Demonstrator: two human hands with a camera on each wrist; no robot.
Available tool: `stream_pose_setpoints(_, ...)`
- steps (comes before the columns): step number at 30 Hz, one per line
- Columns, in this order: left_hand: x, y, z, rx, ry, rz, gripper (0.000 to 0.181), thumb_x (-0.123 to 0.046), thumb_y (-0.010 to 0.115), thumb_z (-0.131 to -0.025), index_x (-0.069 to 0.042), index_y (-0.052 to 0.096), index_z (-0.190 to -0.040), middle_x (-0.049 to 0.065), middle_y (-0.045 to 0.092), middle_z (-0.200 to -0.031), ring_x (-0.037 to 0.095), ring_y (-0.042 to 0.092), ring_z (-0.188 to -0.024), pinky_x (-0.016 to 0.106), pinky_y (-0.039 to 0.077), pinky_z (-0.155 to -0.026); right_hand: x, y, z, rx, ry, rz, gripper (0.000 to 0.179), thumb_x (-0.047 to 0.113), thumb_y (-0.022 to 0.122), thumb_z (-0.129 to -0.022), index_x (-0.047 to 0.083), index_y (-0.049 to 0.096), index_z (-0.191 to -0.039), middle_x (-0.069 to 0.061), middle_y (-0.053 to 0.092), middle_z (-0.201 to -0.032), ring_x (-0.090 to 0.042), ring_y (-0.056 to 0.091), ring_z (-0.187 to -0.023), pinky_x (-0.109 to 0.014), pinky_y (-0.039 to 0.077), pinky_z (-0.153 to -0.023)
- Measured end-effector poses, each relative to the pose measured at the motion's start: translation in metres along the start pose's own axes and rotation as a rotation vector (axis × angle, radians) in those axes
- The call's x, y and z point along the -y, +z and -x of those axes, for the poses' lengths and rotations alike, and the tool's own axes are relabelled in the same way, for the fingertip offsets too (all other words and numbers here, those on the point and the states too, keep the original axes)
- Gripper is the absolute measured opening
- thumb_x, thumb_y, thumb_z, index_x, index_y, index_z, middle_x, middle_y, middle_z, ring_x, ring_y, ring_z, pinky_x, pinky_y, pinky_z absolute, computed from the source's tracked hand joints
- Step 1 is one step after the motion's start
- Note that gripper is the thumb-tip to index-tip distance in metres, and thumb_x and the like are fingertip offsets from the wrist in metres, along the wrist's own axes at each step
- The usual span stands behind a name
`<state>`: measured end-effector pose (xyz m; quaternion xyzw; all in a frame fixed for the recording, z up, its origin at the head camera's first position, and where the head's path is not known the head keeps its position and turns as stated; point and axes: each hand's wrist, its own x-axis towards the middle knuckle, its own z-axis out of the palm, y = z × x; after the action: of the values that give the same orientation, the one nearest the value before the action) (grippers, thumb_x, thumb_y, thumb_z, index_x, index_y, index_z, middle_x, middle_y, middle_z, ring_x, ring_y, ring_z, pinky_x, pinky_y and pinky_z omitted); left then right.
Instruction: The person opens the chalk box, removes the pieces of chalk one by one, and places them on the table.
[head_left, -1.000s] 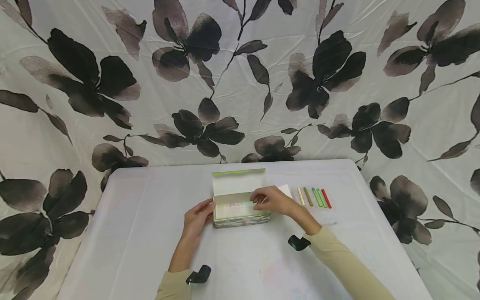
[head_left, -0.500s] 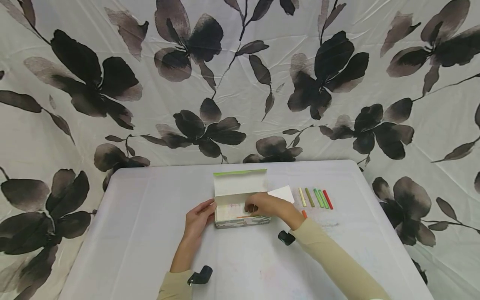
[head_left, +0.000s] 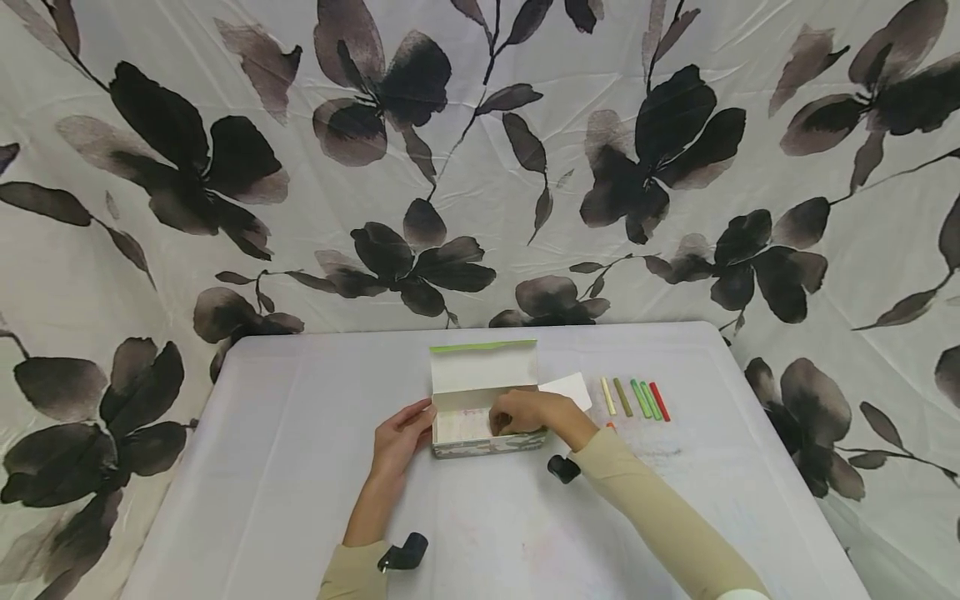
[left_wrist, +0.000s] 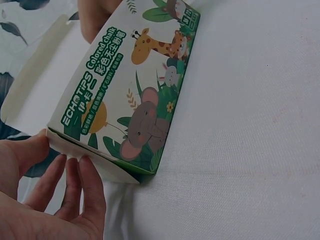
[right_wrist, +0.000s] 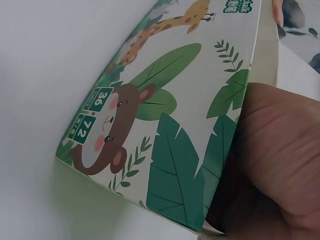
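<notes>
A chalk box [head_left: 487, 450], its lid [head_left: 483, 368] raised, lies on the table with its open side up. "Colored chalk" and cartoon animals cover the box's long side [left_wrist: 135, 100] in the left wrist view. At the left end, my left hand [head_left: 397, 442] presses its thumb and fairly straight fingertips against the box. My right hand [head_left: 525, 410] reaches into the box's right half with bent fingers. Their tips are hidden behind the box wall in the right wrist view, so what they hold does not show.
Right of the box lie a cream chalk stick [head_left: 608, 397], an olive one [head_left: 623, 397], two green ones [head_left: 646, 400] and a red one [head_left: 660, 402]. An orange end [head_left: 611, 426] peeks out by the right sleeve. The white side flap [head_left: 568, 390] sticks out. A floral cloth [head_left: 480, 167] hangs behind.
My right hand has moved left and down into the box. An orange strip visible under it half a second ago is out of sight. My left hand stays on the box's end.
</notes>
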<state>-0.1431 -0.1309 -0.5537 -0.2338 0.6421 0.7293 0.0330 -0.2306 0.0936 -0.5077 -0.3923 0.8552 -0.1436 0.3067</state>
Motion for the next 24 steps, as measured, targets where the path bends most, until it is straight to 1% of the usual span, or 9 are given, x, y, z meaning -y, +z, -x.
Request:
stream_pose_setpoints(3,0.000,0.002,0.000,0.002,-0.003,0.004,0.042,-0.019,0.077,-0.094,0.000,0.067,-0.131,0.014,0.070,-0.116,0.021,0.070,-0.097,0.021,0.057,-0.076,-0.002,0.000,-0.001,0.012,0.015,0.003,0.007,0.008,0.072,-0.097,0.014,0.075,-0.094,0.006,0.069,-0.089,-0.006,0.060,-0.082,-0.024,0.052,-0.079)
stream_pose_setpoints(6,-0.001,0.004,0.000,-0.003,-0.007,0.003,0.042,-0.019,0.077,-0.094,0.000,0.067,-0.131,0.016,0.069,-0.118,0.021,0.070,-0.097,0.021,0.057,-0.075,-0.005,-0.001,-0.002,0.016,0.013,0.008,0.009,0.006,0.071,-0.098,0.013,0.075,-0.092,0.006,0.068,-0.088,-0.005,0.058,-0.080,-0.023,0.051,-0.077)
stream_pose_setpoints(9,-0.002,0.005,0.000,-0.005,-0.010,-0.001,0.044,-0.020,0.078,-0.094,-0.001,0.067,-0.132,0.015,0.069,-0.118,0.021,0.070,-0.097,0.021,0.057,-0.075,-0.007,-0.002,-0.003,-0.005,0.003,0.002,0.008,0.007,0.072,-0.097,0.012,0.073,-0.090,0.006,0.064,-0.084,-0.006,0.054,-0.077,-0.024,0.048,-0.073)
stream_pose_setpoints(12,-0.002,0.005,0.000,-0.007,-0.008,-0.002,0.044,-0.020,0.077,-0.094,-0.001,0.067,-0.133,0.013,0.070,-0.117,0.020,0.070,-0.097,0.021,0.057,-0.076,-0.010,-0.005,-0.001,-0.064,-0.042,-0.019,0.001,0.008,0.074,-0.096,0.009,0.073,-0.096,0.004,0.065,-0.087,-0.007,0.054,-0.078,-0.024,0.049,-0.073)
stream_pose_setpoints(15,-0.002,0.005,-0.002,-0.012,-0.008,-0.002,0.044,-0.020,0.078,-0.094,-0.001,0.067,-0.133,0.014,0.070,-0.118,0.018,0.070,-0.096,0.020,0.057,-0.076,-0.013,-0.008,0.005,-0.130,-0.108,-0.043,0.008,0.008,0.074,-0.096,0.005,0.074,-0.103,0.001,0.069,-0.092,-0.008,0.058,-0.081,-0.024,0.051,-0.075)
stream_pose_setpoints(18,-0.001,0.006,-0.003,-0.018,-0.010,-0.003,0.043,-0.018,0.077,-0.094,0.000,0.067,-0.132,0.015,0.070,-0.120,0.017,0.070,-0.094,0.021,0.057,-0.077,-0.017,-0.011,0.012,-0.166,-0.169,-0.068,0.011,0.007,0.073,-0.096,0.003,0.075,-0.106,-0.001,0.070,-0.093,-0.007,0.059,-0.081,-0.024,0.052,-0.076)
stream_pose_setpoints(21,-0.002,0.007,-0.003,-0.020,-0.007,-0.006,0.043,-0.018,0.077,-0.095,0.000,0.066,-0.132,0.015,0.070,-0.119,0.018,0.070,-0.096,0.023,0.057,-0.079,-0.021,-0.015,0.021,-0.188,-0.200,-0.118,0.013,0.007,0.070,-0.098,0.001,0.074,-0.108,-0.001,0.071,-0.094,-0.007,0.062,-0.083,-0.023,0.053,-0.077)
stream_pose_setpoints(24,-0.002,0.007,-0.004,-0.023,-0.006,-0.004,0.043,-0.017,0.077,-0.095,0.001,0.066,-0.132,0.014,0.070,-0.117,0.020,0.070,-0.097,0.024,0.058,-0.080,-0.024,-0.020,0.031,-0.224,-0.218,-0.180,0.015,0.006,0.069,-0.099,-0.002,0.073,-0.111,-0.004,0.073,-0.096,-0.010,0.066,-0.088,-0.023,0.055,-0.080)
